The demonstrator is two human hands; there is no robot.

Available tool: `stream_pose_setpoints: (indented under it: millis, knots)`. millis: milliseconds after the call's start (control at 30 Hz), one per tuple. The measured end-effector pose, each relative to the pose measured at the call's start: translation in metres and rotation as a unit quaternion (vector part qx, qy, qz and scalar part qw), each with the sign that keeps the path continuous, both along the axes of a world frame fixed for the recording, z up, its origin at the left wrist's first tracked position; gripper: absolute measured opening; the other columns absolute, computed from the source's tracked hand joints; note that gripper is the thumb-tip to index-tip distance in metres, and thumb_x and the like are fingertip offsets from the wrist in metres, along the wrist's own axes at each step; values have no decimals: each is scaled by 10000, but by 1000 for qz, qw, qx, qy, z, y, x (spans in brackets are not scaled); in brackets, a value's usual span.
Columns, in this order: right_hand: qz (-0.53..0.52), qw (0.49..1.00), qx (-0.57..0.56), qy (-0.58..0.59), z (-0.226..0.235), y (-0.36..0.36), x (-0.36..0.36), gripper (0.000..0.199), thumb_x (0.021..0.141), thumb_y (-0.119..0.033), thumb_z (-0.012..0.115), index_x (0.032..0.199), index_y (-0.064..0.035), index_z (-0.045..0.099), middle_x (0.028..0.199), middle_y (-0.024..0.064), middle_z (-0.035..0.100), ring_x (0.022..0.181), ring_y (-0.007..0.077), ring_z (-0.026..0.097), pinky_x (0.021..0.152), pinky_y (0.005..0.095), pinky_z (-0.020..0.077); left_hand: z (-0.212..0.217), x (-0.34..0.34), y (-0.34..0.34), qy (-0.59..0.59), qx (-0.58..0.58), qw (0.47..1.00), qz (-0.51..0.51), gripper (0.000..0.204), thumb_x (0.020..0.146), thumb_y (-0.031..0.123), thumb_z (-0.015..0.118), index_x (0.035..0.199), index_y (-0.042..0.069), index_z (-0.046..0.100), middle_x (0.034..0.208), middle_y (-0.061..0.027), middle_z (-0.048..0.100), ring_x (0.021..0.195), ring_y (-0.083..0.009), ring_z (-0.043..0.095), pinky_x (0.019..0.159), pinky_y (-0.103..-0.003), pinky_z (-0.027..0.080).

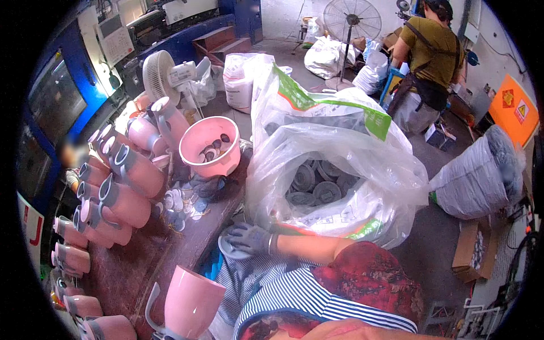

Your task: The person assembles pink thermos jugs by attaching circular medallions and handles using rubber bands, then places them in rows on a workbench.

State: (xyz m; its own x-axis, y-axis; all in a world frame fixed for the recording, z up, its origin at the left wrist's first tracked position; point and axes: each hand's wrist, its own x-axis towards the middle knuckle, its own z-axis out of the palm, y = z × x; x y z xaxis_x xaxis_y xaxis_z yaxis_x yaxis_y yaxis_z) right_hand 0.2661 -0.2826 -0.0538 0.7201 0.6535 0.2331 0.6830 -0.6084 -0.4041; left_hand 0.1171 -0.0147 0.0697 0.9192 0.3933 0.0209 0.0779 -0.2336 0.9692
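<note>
Gloved fingers (241,233) clasped a round grey lid (231,249); just beyond them, a clear bag (340,153) held many grey lids (314,184).

Bright, soft daylight; fisheye-bent edges

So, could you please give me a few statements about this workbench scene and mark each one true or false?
1. The gloved hand rests on a grey round lid. True.
2. The pink basin is empty. False: a few round pieces lie in it.
3. The big clear bag holds grey round lids. True.
4. The pink cups on the bench stand stacked upright. False: they lie on their sides.
</note>
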Motion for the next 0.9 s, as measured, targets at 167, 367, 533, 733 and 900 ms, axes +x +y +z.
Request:
stream_pose_setpoints:
  millis: [167, 367, 533, 733, 900]
  knots:
    - [24, 987, -157, -17, 35, 17, -5, 747, 813, -591, 585, 1405, -145, 491, 1428, 187, 459, 1333, 394, 403, 1100, 567, 315, -12, -49, 24, -25, -169, 980, 101, 594, 933, 389, 592, 1415, 78, 439, 1186, -94, 584, 1010, -207, 600, 750, -301, 499]
    - [124, 858, 379, 323, 82, 6, -28, 660, 925, -391, 605, 1459, -56, 410, 1508, 215, 380, 1418, 354, 323, 1161, 457, 240, -8, -99, 13, -103, -366, 914, 146, 567, 969, 395, 562, 1423, 85, 424, 1139, -76, 594, 948, -169, 624, 669, -265, 531]
    - [292, 877, 380, 44, 166, 33, -29, 875, 848, -619, 576, 1432, 16, 433, 1521, 277, 329, 1438, 450, 255, 1156, 558, 175, 29, -85, -12, -163, -365, 892, 212, 577, 1000, 369, 513, 1480, 80, 372, 1276, -106, 577, 1094, -190, 610, 854, -301, 531]
    - [298, 889, 338, 80, 128, 4, -28, 966, 789, -689, 593, 1435, 11, 435, 1527, 279, 310, 1416, 477, 278, 1140, 584, 188, 31, -81, -15, -122, -358, 902, 210, 560, 1007, 389, 498, 1461, 73, 412, 1214, -107, 616, 1069, -184, 618, 858, -338, 533]
    - [182, 759, 501, 374, 49, -15, -40, 939, 836, -686, 566, 1467, -19, 371, 1485, 190, 394, 1371, 326, 372, 1119, 468, 296, 52, -83, -24, -202, -229, 945, 120, 665, 961, 351, 581, 1495, 46, 325, 1314, -129, 532, 1122, -199, 577, 915, -309, 488]
